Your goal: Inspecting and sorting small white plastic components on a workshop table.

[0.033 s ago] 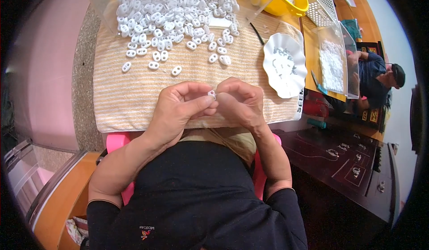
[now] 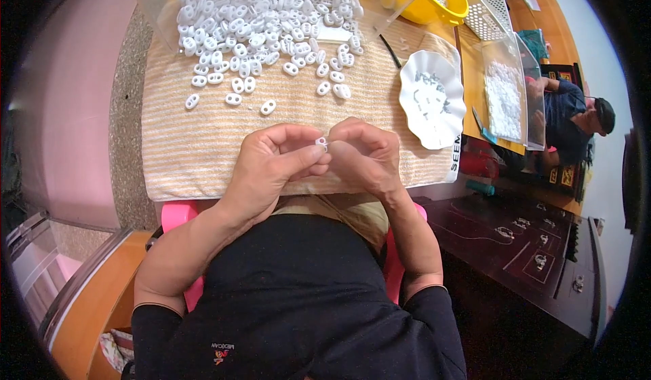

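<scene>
Just above the towel's near edge, my left hand (image 2: 271,163) pinches a small white two-hole cord lock (image 2: 321,142) between thumb and forefinger. My right hand (image 2: 369,157) meets it from the other side, its thumb and forefinger closed right beside the piece. Whatever those right fingertips hold is too small or hidden to make out. Beyond both hands, several matching oval cord locks lie loose on the striped towel (image 2: 203,149), in front of a large heap of cord locks (image 2: 264,13).
A wavy-rimmed white plate (image 2: 451,119) with small pieces stands on the right. Behind it are a dark thin stick (image 2: 390,51), a yellow basin (image 2: 417,10) and a white perforated basket (image 2: 485,7). Farther right, a person (image 2: 569,108) sits by a clear bin (image 2: 503,102) of white pieces.
</scene>
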Tool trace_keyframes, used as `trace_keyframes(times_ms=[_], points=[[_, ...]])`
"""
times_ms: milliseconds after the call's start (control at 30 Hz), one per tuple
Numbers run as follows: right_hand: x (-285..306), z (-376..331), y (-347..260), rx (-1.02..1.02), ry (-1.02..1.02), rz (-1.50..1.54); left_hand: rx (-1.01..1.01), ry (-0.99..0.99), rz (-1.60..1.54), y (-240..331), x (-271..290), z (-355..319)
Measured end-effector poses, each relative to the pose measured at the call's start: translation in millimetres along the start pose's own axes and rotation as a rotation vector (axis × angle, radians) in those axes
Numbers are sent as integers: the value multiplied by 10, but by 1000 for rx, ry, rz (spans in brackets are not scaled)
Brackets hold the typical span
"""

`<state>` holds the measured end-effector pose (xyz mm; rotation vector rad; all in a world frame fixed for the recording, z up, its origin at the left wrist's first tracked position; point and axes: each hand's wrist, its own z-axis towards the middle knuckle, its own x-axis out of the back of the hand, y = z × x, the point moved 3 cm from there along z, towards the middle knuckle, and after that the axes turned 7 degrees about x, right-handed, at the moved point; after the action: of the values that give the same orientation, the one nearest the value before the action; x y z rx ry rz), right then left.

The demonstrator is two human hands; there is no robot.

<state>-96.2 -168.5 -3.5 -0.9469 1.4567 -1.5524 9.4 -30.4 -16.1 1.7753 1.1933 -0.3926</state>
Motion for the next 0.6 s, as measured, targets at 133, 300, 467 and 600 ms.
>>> trace_keyframes(times_ms=[133, 300, 467, 600], points=[[1, -3, 16, -3, -3, -12, 2, -6, 2, 6, 2, -3], [-16, -6, 15, 0, -6, -4, -2, -7, 17, 3, 5, 2], [-24, -17, 23, -10, -1, -15, -11, -11, 28, -8, 8, 4], [-41, -13, 5, -29, -14, -45, -15, -1, 45, -17, 11, 2]])
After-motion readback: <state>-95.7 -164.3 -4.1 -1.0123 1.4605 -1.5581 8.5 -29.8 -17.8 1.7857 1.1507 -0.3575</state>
